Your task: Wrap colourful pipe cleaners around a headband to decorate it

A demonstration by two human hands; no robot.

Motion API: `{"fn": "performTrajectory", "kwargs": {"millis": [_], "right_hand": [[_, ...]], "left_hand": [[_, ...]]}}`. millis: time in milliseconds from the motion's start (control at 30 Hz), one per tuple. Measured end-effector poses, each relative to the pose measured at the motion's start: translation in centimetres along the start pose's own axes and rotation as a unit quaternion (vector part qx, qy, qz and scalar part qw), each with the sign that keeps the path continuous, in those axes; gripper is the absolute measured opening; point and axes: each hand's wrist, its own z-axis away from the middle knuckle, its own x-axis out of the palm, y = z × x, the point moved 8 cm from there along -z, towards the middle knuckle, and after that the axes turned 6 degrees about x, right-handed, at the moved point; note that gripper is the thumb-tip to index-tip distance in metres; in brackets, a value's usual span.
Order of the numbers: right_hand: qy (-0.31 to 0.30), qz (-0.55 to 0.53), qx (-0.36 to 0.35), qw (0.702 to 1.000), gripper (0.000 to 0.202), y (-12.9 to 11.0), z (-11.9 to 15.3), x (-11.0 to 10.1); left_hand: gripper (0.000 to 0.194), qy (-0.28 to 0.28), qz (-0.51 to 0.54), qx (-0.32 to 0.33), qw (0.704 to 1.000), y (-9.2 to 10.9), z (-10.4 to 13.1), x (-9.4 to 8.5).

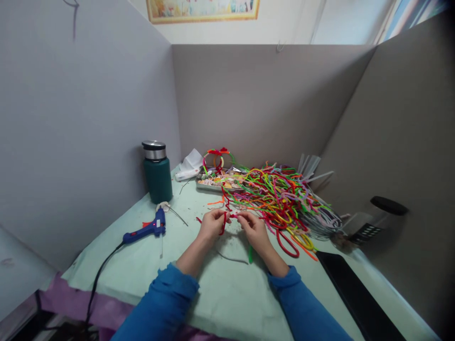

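Note:
Both hands meet over the middle of the table, working on a red pipe cleaner point(223, 224). My left hand point(212, 224) pinches it, and a red loop hangs beside the fingertips. A short red end pokes out on the far side of that hand. My right hand point(253, 228) is closed at the fingertips on a pinkish-red stretch point(234, 216) that runs across from the left hand. Whether both stretches are one piece I cannot tell. Just beyond the fingers lies a wavy dark red pipe cleaner point(227, 201).
A large heap of coloured pipe cleaners point(280, 189) spreads at the back right. Behind are a metal tray point(209, 187) of small pieces and ring shapes. To the left stand a green bottle point(158, 180) and a blue glue gun point(147, 230) with cord. A black strip point(355, 293) and jar point(377, 220) are right.

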Motion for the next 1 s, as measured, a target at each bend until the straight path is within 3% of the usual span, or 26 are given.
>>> {"fn": "performTrajectory", "kwargs": {"millis": [200, 433, 700, 800, 1000], "right_hand": [[-0.078, -0.073, 0.063, 0.992, 0.019, 0.9, 0.1, 1.1], [-0.094, -0.071, 0.062, 0.991, 0.017, 0.6, 0.1, 1.1], [-0.114, -0.085, 0.103, 0.984, 0.017, 0.4, 0.1, 0.9], [-0.116, -0.091, 0.113, 0.983, 0.016, 0.6, 0.1, 0.8], [-0.125, -0.112, 0.148, 0.975, 0.016, 2.2, 0.2, 0.9]], "left_hand": [[0.040, -0.036, 0.011, -0.067, 0.997, -0.9, 0.4, 0.5], [0.041, -0.069, 0.007, -0.060, 0.996, -0.8, 0.5, 1.0], [0.046, -0.107, 0.014, -0.114, 0.988, -1.7, 0.8, 1.3], [0.046, -0.110, 0.014, -0.094, 0.989, -1.2, 0.7, 1.4], [0.038, -0.016, 0.039, 0.029, 0.999, 1.4, 0.1, 0.1]]}}
